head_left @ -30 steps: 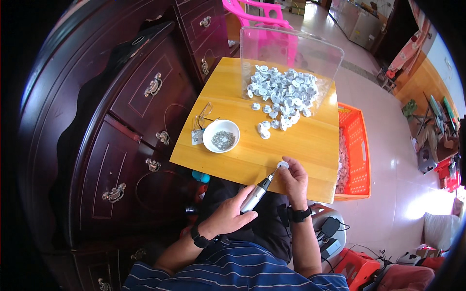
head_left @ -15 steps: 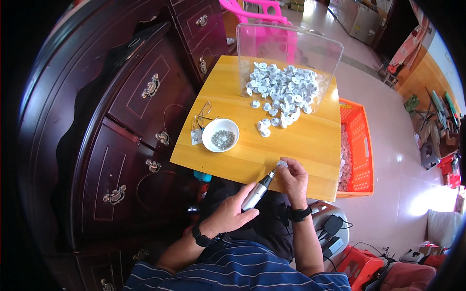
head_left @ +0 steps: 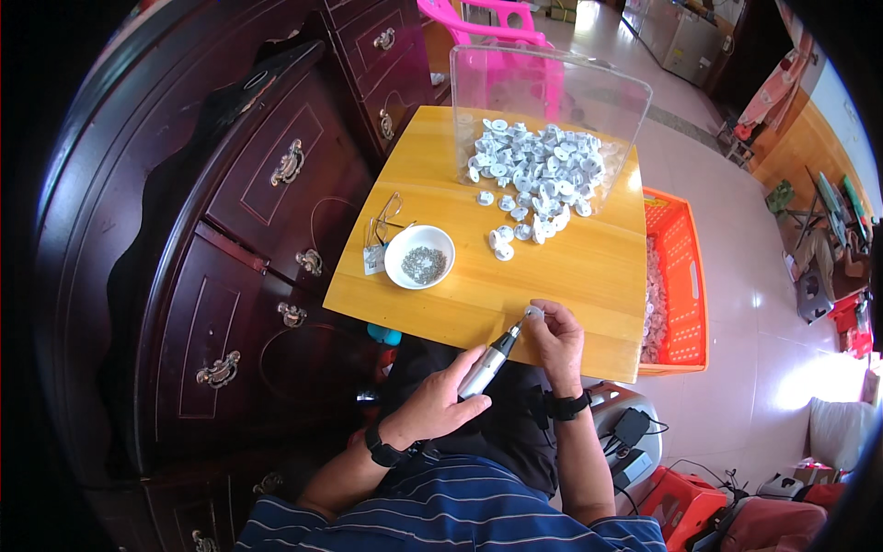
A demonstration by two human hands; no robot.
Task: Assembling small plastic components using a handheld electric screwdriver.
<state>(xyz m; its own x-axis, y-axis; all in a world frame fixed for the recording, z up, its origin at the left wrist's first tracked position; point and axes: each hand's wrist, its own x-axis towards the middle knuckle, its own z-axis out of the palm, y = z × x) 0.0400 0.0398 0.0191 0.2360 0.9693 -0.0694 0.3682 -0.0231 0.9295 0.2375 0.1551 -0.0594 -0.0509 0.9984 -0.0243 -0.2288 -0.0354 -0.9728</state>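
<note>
My left hand (head_left: 440, 397) is wrapped round a silver electric screwdriver (head_left: 484, 372) with a black nose, slanting up to the right over the table's near edge. Its tip meets a small white plastic part (head_left: 533, 314), which my right hand (head_left: 558, 340) pinches between thumb and fingers. The fingers partly cover that part. Left of them stands a white bowl (head_left: 393, 268) holding many tiny metal screws (head_left: 424, 265). Farther back, a pile of similar white plastic parts (head_left: 538, 166) spreads out of a clear plastic bin (head_left: 552, 64) lying with its opening toward me.
A pair of eyeglasses (head_left: 384, 221) lies beside the bowl on the wooden table (head_left: 441, 313). An orange crate (head_left: 681, 285) of parts stands against the table's right side. Dark drawers (head_left: 267, 175) rise at left, and a pink chair (head_left: 497, 32) is behind.
</note>
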